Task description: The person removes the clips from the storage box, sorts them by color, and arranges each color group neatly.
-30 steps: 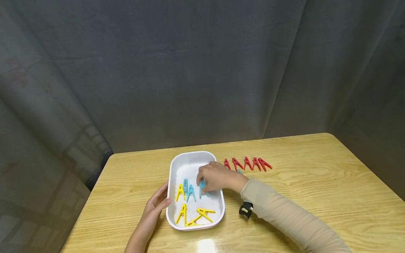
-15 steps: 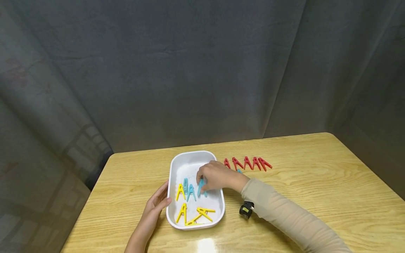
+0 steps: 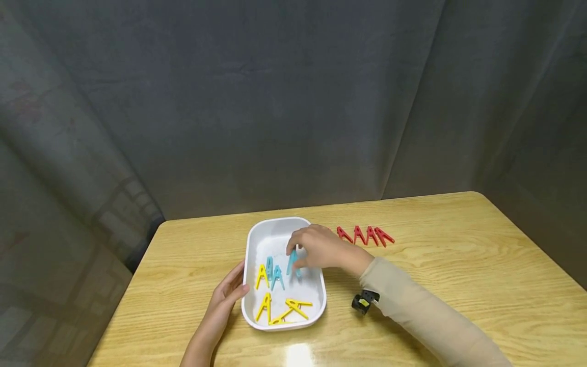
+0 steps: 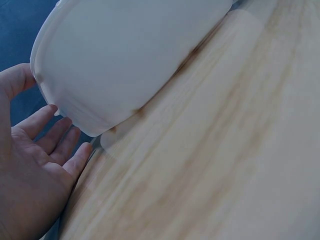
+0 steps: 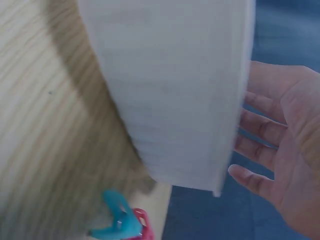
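My right hand is over the right side of a white plastic tray, pinching a light blue clothespin. In the right wrist view the tray wall hides the fingertips and what they hold. At the tray's left side my left hand touches the outer wall, thumb at the rim and fingers loosely extended. Two more blue clothespins lie in the tray. A yellow clothespin lies beside them, and several yellow clothespins lie near the tray's front end.
Red clothespins lie in a row on the wooden table, right of the tray. Another blue clothespin lies by a red one in the right wrist view. A grey curtain hangs behind the table.
My right hand has moved up and slightly right, toward the far end, and the blue clothespin has shifted with it. The left hand and tray have stayed nearly still.
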The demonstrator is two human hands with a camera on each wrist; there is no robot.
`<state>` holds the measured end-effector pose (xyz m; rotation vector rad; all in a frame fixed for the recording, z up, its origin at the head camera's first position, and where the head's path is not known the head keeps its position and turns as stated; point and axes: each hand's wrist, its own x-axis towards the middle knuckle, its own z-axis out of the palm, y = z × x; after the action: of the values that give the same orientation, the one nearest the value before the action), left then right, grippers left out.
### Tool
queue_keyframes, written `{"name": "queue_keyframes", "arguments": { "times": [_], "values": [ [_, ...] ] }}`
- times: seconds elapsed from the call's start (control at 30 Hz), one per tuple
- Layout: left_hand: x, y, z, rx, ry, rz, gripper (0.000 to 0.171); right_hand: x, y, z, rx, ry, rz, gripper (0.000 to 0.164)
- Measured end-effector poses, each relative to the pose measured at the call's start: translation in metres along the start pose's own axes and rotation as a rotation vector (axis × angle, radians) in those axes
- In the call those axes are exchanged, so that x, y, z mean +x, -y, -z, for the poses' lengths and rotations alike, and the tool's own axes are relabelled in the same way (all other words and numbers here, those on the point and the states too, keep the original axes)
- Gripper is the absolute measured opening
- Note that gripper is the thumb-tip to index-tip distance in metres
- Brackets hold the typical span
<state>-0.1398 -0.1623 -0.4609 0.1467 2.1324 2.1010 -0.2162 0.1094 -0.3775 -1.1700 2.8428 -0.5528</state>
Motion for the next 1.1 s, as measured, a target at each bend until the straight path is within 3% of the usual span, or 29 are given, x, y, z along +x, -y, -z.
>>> {"name": "queue_keyframes", "arguments": {
  "times": [0.27,0.53,1.1],
  "values": [
    [-0.003,-0.004,-0.002,0.01,0.003,-0.009,0.059,-0.021,0.001,0.026,0.0,-0.074,-0.025,0.028],
    [-0.002,-0.006,-0.003,0.004,0.01,-0.032,0.058,-0.046,-0.014,0.048,-0.011,-0.165,-0.025,0.025],
    [-0.002,-0.005,-0.006,-0.007,0.014,-0.023,0.058,-0.094,-0.054,0.058,-0.063,-0.132,-0.153,0.026]
  ]
}}
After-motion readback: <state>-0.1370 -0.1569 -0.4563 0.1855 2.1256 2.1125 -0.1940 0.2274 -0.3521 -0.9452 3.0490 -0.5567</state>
